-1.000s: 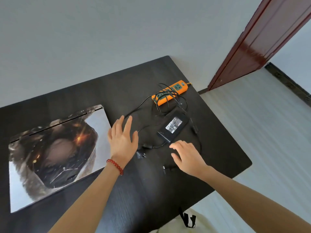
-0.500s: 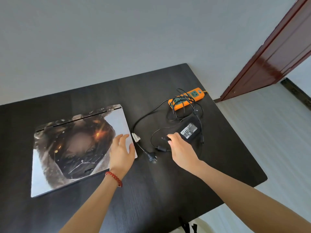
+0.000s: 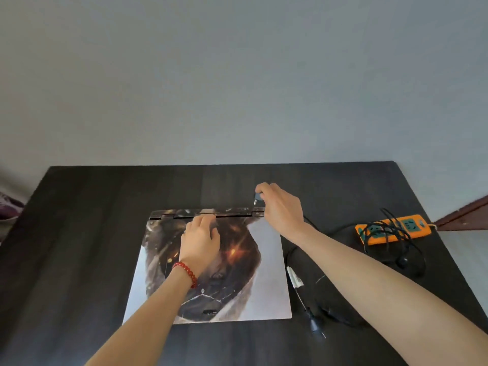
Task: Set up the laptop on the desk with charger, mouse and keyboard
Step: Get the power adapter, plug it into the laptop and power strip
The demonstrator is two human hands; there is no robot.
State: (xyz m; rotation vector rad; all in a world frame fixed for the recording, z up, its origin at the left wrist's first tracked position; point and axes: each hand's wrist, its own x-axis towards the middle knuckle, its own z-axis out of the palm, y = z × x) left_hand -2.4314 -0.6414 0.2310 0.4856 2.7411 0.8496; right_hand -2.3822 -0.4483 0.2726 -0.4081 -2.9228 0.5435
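Head view, right hand [image 3: 284,207] pinching charger plug [image 3: 256,198] (mostly hidden), left hand [image 3: 201,243] flat on laptop [image 3: 266,281]

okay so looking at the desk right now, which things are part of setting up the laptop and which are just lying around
Part of the job:
closed laptop with printed lid
small charger connector, pinched in the right hand
black wall plug
orange power strip
left hand, flat on the lid

Just lying about:
purple shoe on the floor

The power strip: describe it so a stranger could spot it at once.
Start at the dark desk and look to its right end, past the closed laptop. The power strip lies there under black cable loops, the only bright orange thing on the desk.
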